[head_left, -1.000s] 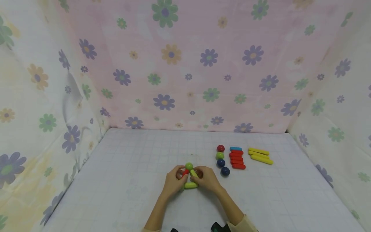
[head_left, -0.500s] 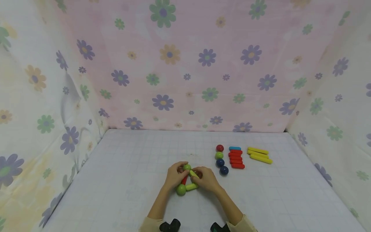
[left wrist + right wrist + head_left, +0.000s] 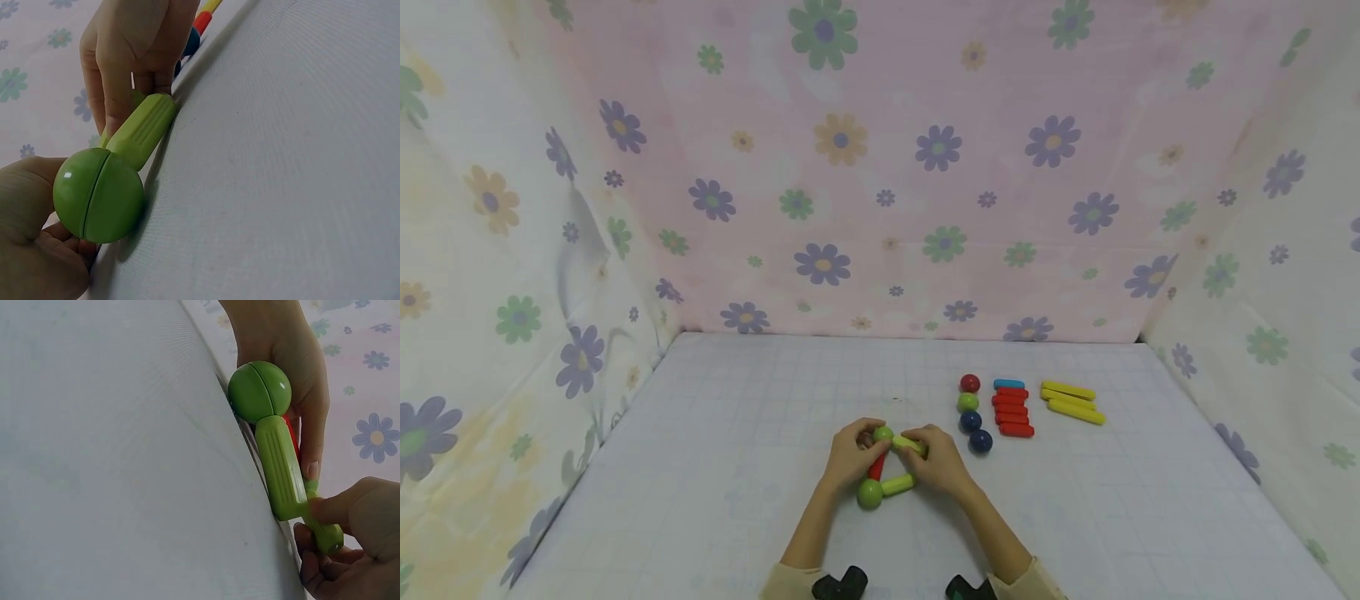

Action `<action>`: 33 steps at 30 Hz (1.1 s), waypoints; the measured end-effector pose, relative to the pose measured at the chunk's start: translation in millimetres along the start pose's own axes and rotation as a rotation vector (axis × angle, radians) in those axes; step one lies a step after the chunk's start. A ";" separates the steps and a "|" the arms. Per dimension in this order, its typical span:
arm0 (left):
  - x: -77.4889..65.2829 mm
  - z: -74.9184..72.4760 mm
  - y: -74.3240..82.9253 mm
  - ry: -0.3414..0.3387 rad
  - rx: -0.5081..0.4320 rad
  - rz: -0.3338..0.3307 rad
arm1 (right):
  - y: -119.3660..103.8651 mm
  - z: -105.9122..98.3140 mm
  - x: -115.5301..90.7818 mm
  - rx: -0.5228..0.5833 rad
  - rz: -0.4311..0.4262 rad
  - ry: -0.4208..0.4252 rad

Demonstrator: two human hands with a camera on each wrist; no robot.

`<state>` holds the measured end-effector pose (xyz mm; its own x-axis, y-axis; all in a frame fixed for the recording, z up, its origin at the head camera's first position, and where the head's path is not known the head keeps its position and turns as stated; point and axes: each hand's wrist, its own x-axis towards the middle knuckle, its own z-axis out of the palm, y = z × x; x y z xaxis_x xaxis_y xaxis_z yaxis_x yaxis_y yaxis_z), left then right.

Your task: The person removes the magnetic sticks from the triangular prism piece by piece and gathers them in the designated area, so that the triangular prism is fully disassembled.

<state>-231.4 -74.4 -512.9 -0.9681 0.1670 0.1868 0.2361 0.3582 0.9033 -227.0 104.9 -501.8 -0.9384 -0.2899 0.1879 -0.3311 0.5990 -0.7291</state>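
My left hand point(image 3: 852, 454) grips the far green ball point(image 3: 883, 434) of a small toy frame, its thumb by the red stick point(image 3: 877, 468). That red stick runs back to a nearer green ball point(image 3: 870, 494). From this nearer ball a light green stick point(image 3: 898, 484) juts rightward, its other end free in the right wrist view. My right hand point(image 3: 942, 463) pinches a second light green stick point(image 3: 326, 534), whose one end points at the far ball. Fingers hide whether that stick and ball are joined. In the left wrist view the nearer ball point(image 3: 98, 195) hides part of my left hand.
Right of my hands lie a red ball point(image 3: 970, 383), a green ball point(image 3: 967, 402) and two dark blue balls point(image 3: 981, 442). Beside them are a blue stick point(image 3: 1009, 384), several red sticks point(image 3: 1013, 410) and yellow sticks point(image 3: 1077, 412). Floral cloth walls point(image 3: 887, 167) enclose the white table point(image 3: 737, 450).
My left hand has shifted on the frame, uncovering the nearer green ball. The light green stick in my right hand has swung from a steep slant to nearly crosswise.
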 end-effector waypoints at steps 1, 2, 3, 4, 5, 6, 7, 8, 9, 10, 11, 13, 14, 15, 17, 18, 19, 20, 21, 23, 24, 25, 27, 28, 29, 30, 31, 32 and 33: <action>0.1 -0.1 0.1 -0.001 -0.001 0.002 | -0.4 0.3 0.1 0.000 -0.003 0.012; 0.1 -0.1 0.1 0.000 -0.001 0.002 | -1.0 0.7 0.0 0.001 -0.006 0.024; 0.2 -0.1 0.1 0.001 -0.002 0.005 | -1.8 1.1 -0.3 -0.003 -0.013 0.038; 0.2 -0.1 0.1 0.001 -0.002 0.008 | -2.4 1.7 -0.6 -0.004 -0.019 0.049; 0.3 -0.1 0.0 0.002 -0.002 0.009 | -3.1 2.3 -0.9 -0.007 -0.027 0.062; 0.3 -0.2 0.2 0.003 -0.001 0.011 | -3.6 2.9 -1.1 -0.012 -0.033 0.074; 0.3 -0.4 0.4 0.003 -0.001 0.011 | -4.1 3.4 -1.4 -0.015 -0.040 0.086; 0.4 -0.4 0.5 0.002 -0.002 0.012 | -4.4 4.0 -1.6 -0.017 -0.044 0.094; 0.4 -0.5 0.6 0.002 -0.003 0.013 | -4.6 4.4 -1.6 -0.020 -0.048 0.102; 0.5 -0.8 0.9 0.001 -0.003 0.014 | -4.7 4.6 -1.8 -0.016 -0.053 0.108; 0.5 -0.9 1.1 0.001 -0.005 0.016 | -4.8 4.9 -1.7 -0.015 -0.056 0.115; 0.5 -1.2 1.2 0.000 -0.007 0.020 | -5.1 5.0 -1.4 -0.015 -0.058 0.123; 0.6 -1.3 1.3 0.000 -0.008 0.021 | -5.2 5.0 -1.3 -0.014 -0.061 0.127; 0.6 -1.3 1.2 0.000 -0.007 0.022 | -5.7 4.9 -1.2 -0.013 -0.062 0.131; 0.7 -1.4 1.1 0.000 -0.006 0.020 | -6.6 4.8 -1.0 -0.015 -0.062 0.137; 0.7 -1.5 1.2 0.000 -0.005 0.018 | -7.1 4.8 -0.9 -0.015 -0.063 0.139; 0.7 -1.4 1.1 -0.001 -0.007 0.017 | -7.5 4.7 -0.9 -0.017 -0.071 0.143; 0.7 -1.5 1.2 0.000 -0.005 0.013 | -7.6 4.8 -0.9 -0.016 -0.072 0.146; 0.6 -1.4 1.0 0.000 -0.004 0.009 | -7.9 4.7 -1.0 -0.014 -0.071 0.152; 0.0 -1.3 1.0 0.000 -0.003 0.002 | -7.2 5.0 -1.1 -0.018 -0.065 0.166; -0.5 -1.2 0.8 -0.003 -0.003 0.001 | -6.8 5.1 -1.3 -0.013 -0.060 0.173; -0.9 -1.0 0.6 -0.006 -0.001 0.001 | -6.3 5.1 -1.4 -0.010 -0.054 0.180; -1.8 -1.0 0.5 -0.009 0.000 0.003 | -4.9 5.3 -2.0 0.007 -0.043 0.194; -2.1 -0.9 0.5 -0.009 0.001 0.005 | -4.0 5.5 -2.2 0.015 -0.044 0.199; -2.4 -0.9 0.4 -0.009 0.002 0.009 | -3.4 5.4 -2.6 0.030 -0.054 0.206; -2.6 -0.8 0.4 -0.008 -0.001 0.013 | -2.8 5.3 -3.0 0.041 -0.066 0.216; -2.6 -0.9 0.6 -0.006 0.000 0.014 | -1.9 5.2 -3.2 0.050 -0.083 0.227; -2.7 -1.0 0.8 -0.003 0.001 0.015 | -1.8 4.5 -3.7 0.067 -0.101 0.240; -2.7 -1.1 1.0 -0.001 0.002 0.018 | -1.8 3.4 -4.0 0.077 -0.117 0.255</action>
<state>-228.6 -75.5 -512.0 -0.9637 0.1743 0.2022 0.2533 0.3571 0.8991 -222.3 102.4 -503.5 -0.8920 -0.1512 0.4261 -0.4394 0.5114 -0.7385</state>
